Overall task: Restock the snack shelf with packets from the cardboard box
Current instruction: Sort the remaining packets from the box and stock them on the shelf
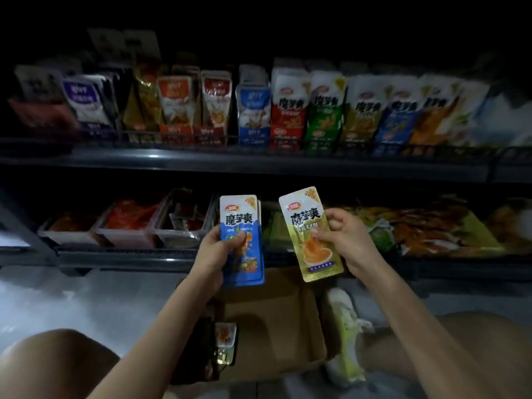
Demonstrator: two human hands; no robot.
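My left hand (214,251) grips a small stack of blue snack packets (240,217), held upright in front of the lower shelf. My right hand (338,236) pinches a single yellow-green packet (312,249) beside them, a little to the right. Below my arms the open cardboard box (273,321) sits on the floor, with a few packets (226,341) left at its left side. The upper snack shelf (259,161) holds upright rows of packets; a row of blue ones (393,125) and a yellowish row (362,116) stand at its right part.
Clear plastic bins (126,226) of red snacks line the lower shelf on the left; large flat bags (431,228) lie on its right. A shoe with a yellow-green sole (344,326) is beside the box. My knees frame the bottom corners. The aisle is dim.
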